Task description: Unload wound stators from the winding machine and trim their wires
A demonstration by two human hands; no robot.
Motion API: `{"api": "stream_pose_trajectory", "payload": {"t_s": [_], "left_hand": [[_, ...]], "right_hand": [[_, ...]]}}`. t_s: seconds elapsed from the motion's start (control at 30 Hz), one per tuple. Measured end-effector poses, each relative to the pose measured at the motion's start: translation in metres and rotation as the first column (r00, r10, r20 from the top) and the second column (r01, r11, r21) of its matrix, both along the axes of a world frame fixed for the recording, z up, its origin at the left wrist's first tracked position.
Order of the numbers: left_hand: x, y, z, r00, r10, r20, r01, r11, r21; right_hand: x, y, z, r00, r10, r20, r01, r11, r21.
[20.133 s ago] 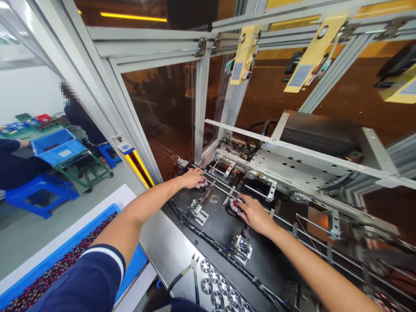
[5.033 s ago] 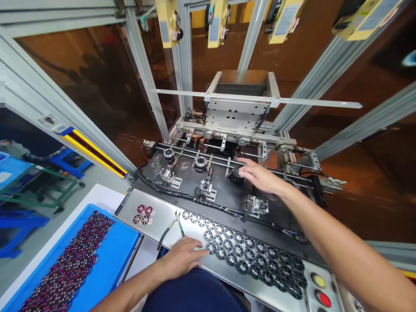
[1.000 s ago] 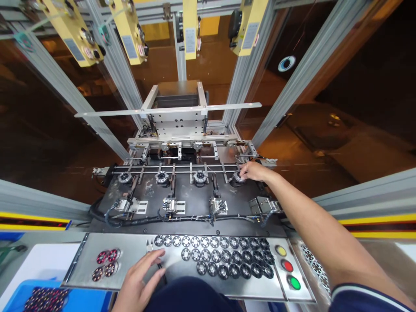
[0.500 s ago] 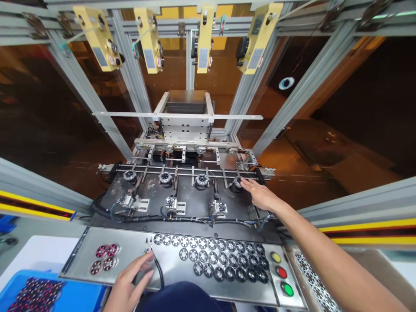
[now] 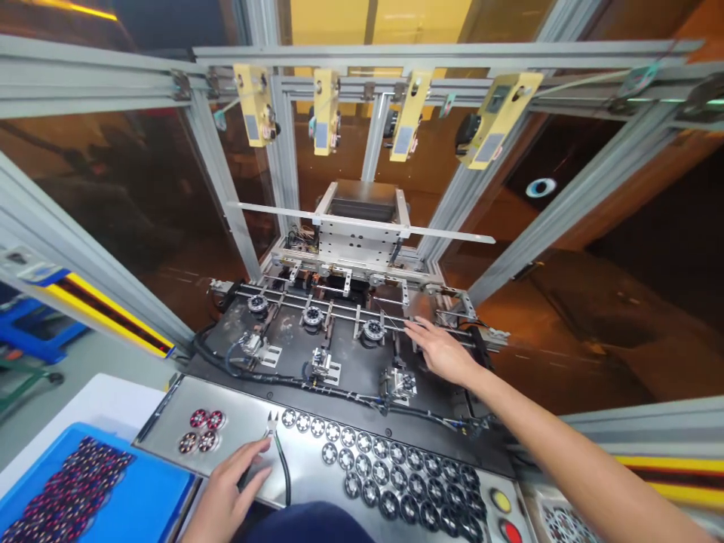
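My left hand (image 5: pixel 234 483) lies low at the front of the metal plate, fingers and thumb apart. It is over one dark handle of a pair of side cutters (image 5: pixel 272 426), whose jaws point away from me; the other handle (image 5: pixel 284 471) curves free. My right hand (image 5: pixel 444 354) reaches over the black machine bed with fingers stretched out and nothing visible in them. Its fingertips are just right of a round part in a holder (image 5: pixel 373 330). Two similar round parts sit in the holders further left (image 5: pixel 312 317) and at far left (image 5: pixel 258 304). The right hand hides the fourth holder.
Rows of black-rimmed rings (image 5: pixel 380 473) lie on the metal plate (image 5: pixel 243 418), with several red-and-black ones (image 5: pixel 215 419) at left. A blue tray (image 5: pixel 164 490) holds many more. Yellow (image 5: pixel 501 501) and red (image 5: pixel 511 532) buttons sit at right. Clamps (image 5: pixel 400 383) and cables cross the bed.
The view has turned left and tilted up. My right hand has moved left from the fourth holder's part towards the third. The left hand stays by the side cutters.
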State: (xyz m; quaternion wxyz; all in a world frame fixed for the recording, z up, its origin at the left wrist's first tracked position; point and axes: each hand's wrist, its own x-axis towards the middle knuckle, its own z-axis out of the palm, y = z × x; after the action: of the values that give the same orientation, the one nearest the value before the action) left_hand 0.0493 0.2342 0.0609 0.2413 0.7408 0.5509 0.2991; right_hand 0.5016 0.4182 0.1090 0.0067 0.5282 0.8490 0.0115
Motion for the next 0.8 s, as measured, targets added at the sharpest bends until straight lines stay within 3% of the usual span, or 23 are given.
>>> {"api": "stream_pose_trajectory", "payload": {"t_s": [0.23, 0.4, 0.57, 0.8], "left_hand": [[0.000, -0.002, 0.004, 0.999, 0.046, -0.016, -0.046, 0.999, -0.022], [-0.002, -0.003, 0.003, 0.995, 0.100, -0.029, -0.101, 0.994, -0.051], [0.002, 0.004, 0.000, 0.996, 0.075, -0.058, -0.078, 0.995, -0.056], [0.000, 0.013, 0.012, 0.995, 0.079, -0.065, -0.081, 0.996, -0.026]], "right_hand": [[-0.036, 0.034, -0.012, 0.971, 0.227, -0.070, -0.233, 0.969, -0.087], [-0.036, 0.037, -0.020, 0.959, 0.277, -0.060, -0.282, 0.953, -0.110], [-0.044, 0.041, -0.012, 0.947, 0.319, -0.021, -0.320, 0.944, -0.087], [-0.119, 0.075, -0.004, 0.922, 0.385, -0.042, -0.385, 0.923, 0.004]]}}
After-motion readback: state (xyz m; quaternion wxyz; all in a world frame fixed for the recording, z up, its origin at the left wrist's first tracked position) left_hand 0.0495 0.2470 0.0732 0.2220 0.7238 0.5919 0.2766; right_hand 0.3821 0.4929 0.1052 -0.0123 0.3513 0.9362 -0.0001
